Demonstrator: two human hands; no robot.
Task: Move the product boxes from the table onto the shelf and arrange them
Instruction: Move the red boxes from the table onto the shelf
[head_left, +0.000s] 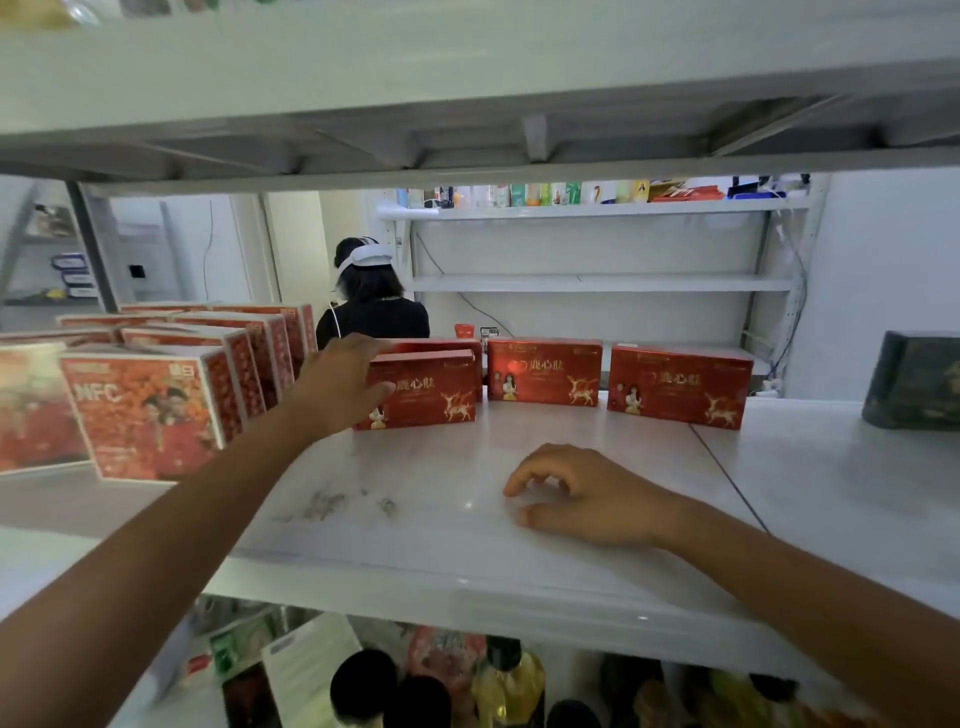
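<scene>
While the right hand (587, 499) is rested at five o'clock on the white shelf board (415, 519), fingers loosely curled round nothing, the leftmost red deer-print box (431, 395) is gripped at its upper left corner by the left hand (337, 384). Two matching boxes (544, 371) are stood at its three o'clock, NFC cartons (150, 410) at nine.

The left hand (337, 379) covers the top left corner of the flat red cardboard box with a gold deer (431, 395). Right behind that deer box stands another red box (441, 345), and only its top edge shows. Far to the right of the deer box, a dark green box (914, 382) is cut off by the picture's edge. Far to its left, a blurry orange-red carton (31, 410) is cut off too. Below it, dark round bottle tops (363, 686) are too blurry to tell apart.
</scene>
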